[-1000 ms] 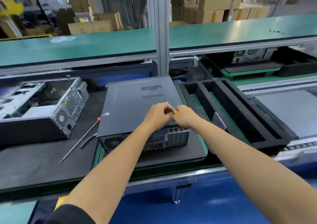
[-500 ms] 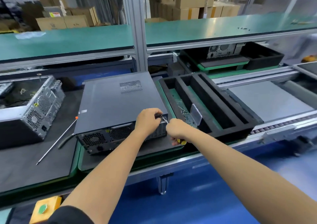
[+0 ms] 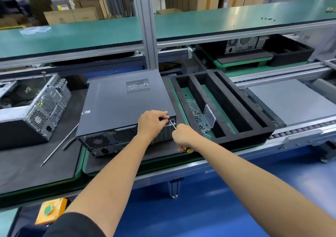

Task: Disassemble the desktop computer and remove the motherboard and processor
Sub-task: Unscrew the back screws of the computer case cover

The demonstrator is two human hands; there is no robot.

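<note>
A dark grey desktop computer (image 3: 120,106) lies on its side on a black mat, closed side panel up, rear panel with fan grilles facing me. My right hand (image 3: 183,136) grips a screwdriver (image 3: 173,126) with a yellow handle; its thin shaft points up-left to the rear panel's upper right corner. My left hand (image 3: 151,123) rests on that same corner, fingertips pinched around the screwdriver tip. The screw itself is hidden under my fingers.
An opened silver computer chassis (image 3: 34,109) lies at the left. A long thin rod (image 3: 58,146) rests on the mat between the two cases. Right of the computer stands a black foam tray (image 3: 241,113) holding a clear box of screws (image 3: 204,120). A roller conveyor runs further right.
My hands moved from the top of the case down to its rear right corner. The screwdriver turned over, handle now toward me and tip at the corner. The camera view shifted right.
</note>
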